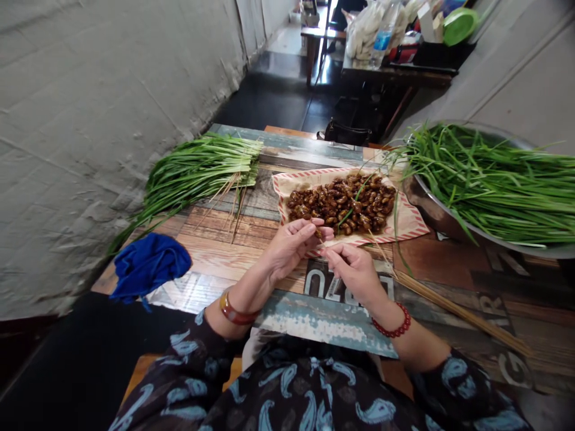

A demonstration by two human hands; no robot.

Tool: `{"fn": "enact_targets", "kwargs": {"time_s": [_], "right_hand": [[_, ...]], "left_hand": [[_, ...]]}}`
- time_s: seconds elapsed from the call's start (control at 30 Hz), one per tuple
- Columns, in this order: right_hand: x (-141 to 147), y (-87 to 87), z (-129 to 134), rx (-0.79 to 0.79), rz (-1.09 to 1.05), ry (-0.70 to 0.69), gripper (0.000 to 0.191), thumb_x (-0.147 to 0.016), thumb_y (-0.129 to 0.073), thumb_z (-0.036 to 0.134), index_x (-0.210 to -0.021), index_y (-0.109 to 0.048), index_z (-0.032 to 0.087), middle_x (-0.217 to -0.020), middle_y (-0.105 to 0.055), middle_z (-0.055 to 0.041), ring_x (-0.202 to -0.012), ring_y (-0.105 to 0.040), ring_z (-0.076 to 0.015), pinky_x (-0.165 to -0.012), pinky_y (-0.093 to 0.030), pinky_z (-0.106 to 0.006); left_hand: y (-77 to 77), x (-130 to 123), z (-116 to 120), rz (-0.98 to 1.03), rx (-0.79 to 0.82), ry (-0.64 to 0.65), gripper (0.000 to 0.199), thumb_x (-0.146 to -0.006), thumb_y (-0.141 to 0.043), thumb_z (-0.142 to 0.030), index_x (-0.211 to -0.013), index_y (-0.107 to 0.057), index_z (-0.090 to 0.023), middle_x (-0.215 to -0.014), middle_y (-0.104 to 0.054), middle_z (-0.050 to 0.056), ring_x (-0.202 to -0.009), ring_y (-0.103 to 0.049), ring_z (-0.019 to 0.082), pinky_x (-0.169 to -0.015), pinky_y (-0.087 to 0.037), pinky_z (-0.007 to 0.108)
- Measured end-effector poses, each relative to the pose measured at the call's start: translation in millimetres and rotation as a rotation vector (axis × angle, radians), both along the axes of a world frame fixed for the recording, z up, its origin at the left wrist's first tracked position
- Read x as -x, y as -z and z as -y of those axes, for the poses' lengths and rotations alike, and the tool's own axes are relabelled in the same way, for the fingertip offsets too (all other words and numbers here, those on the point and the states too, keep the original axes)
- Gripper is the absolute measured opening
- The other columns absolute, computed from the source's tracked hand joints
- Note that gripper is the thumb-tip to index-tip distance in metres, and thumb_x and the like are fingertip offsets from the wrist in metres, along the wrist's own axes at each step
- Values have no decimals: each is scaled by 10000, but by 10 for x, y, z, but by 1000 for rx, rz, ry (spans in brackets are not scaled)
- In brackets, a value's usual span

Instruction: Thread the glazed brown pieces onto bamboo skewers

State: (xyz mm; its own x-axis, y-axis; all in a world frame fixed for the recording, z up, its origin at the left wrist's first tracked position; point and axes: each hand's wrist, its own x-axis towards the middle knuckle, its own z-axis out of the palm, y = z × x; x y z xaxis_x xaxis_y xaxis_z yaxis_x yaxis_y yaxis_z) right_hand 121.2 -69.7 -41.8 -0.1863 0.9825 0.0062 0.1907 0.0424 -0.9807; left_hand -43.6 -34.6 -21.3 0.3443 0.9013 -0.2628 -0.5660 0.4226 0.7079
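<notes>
Paisley sleeves (305, 395) reach to twelve o'clock, where the left hand (287, 248) clasps a glazed brown morsel (318, 232), half hidden; the right hand (353, 272) pinches something unclear.

Brown morsels (341, 203) on red-striped paper (406, 220) (black blouse (305, 395), blue paisley).

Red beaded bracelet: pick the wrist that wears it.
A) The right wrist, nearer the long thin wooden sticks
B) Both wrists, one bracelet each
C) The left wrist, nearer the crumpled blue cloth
A. The red beaded bracelet circles the wrist behind the right hand, while the left hand has a banded amber bangle.
</notes>
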Motion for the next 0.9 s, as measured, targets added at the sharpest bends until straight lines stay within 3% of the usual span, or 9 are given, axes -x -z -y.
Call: {"fn": "enact_targets", "kwargs": {"time_s": [0.1, 0.23, 0.57, 0.9], "right_hand": [[-9, 27, 21, 62, -56, -6, 304, -893, -566, 405, -695, -606, 179, -575, -532, 34, -444, -431, -73, -440, -331, -212], [-15, 54, 56, 120, -108, -28, 275, -893, -582, 418, -800, -667, 174, -612, -557, 29, -443, -433, -65, -422, -327, -201], [-25, 19, 68, 14, 30, -18, 298, -900, -568, 426, -784, -675, 173, -596, -549, 22, -455, -445, -80, -439, -350, -214], [-24, -4, 69, -64, 124, 1, 298, -902, -560, 415, -739, -652, 182, -600, -560, 16, -470, -451, -92, -444, -352, -222]], "left_hand": [[-5, 58, -47, 46, -23, -48, 359, -817, -693, -379, -1076, -652, -133, -1085, -716, 137, -973, -693, 221, -879, -520, 347], [-4, 121, -91, 76, -80, -126, 323, -846, -665, -342, -1101, -639, -145, -1127, -703, 126, -996, -685, 207, -959, -481, 352], [19, 114, -89, 82, -46, -182, 283, -717, -792, -253, -929, -651, -129, -867, -724, 51, -808, -699, 150, -857, -506, 289], [39, 57, -61, 61, -56, -162, 280, -685, -813, -272, -872, -669, -121, -825, -728, 52, -767, -690, 139, -817, -502, 266]]}}
